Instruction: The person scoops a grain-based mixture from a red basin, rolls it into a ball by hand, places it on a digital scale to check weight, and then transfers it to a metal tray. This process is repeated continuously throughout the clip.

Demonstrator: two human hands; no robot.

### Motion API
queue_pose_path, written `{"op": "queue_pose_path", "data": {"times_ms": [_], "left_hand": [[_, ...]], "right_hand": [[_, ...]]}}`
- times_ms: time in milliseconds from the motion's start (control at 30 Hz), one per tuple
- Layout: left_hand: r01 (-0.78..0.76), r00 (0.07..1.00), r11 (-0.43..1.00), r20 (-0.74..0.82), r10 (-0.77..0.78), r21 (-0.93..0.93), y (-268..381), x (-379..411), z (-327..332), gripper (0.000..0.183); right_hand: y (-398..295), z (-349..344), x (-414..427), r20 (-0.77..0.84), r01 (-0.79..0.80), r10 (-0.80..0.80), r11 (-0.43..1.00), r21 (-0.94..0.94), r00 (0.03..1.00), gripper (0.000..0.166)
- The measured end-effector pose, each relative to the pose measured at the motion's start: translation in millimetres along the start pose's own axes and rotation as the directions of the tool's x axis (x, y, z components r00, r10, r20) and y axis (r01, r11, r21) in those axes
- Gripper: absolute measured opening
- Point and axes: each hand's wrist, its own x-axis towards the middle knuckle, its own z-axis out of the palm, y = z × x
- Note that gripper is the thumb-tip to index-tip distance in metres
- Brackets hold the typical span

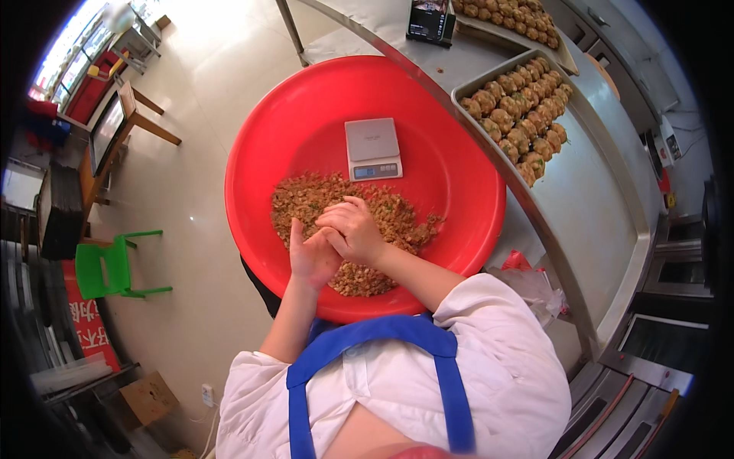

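My left hand (312,258) is palm up, with its thumb raised, over a crumbly brown filling mix (367,278). Cupped across its fingers is my right hand (354,229); the two hands touch. Whatever lies between the palms is hidden. The mix, flecked with green, is heaped in the near half of a large red plastic basin (275,137). Just beyond the heap, a digital kitchen scale (373,140) sits inside the basin with a bare weighing plate and a lit display.
Right of the basin is a metal worktable (608,229) with a raised edge. It bears a metal tray (456,94), rows of filling balls (519,109), a second tray of balls (510,17) and a phone (429,23). A green plastic chair (106,267) stands left.
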Motion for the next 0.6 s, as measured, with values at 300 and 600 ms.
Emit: {"op": "queue_pose_path", "data": {"times_ms": [300, 600], "left_hand": [[0.075, 0.997, 0.997, -0.002, -0.075, -0.011, -3.1, -6.2, 22.1, 0.096], [0.176, 0.981, 0.969, 0.114, -0.158, -0.173, 7.8, 4.4, -30.8, 0.092]], "right_hand": [[5.1, 5.1, -2.5, 0.049, -0.104, 0.101, 0.993, 0.061, 0.994, 0.023], [-12.6, 18.1, -5.6, -0.08, -0.125, 0.128, 0.991, 0.051, 0.989, 0.027]]}}
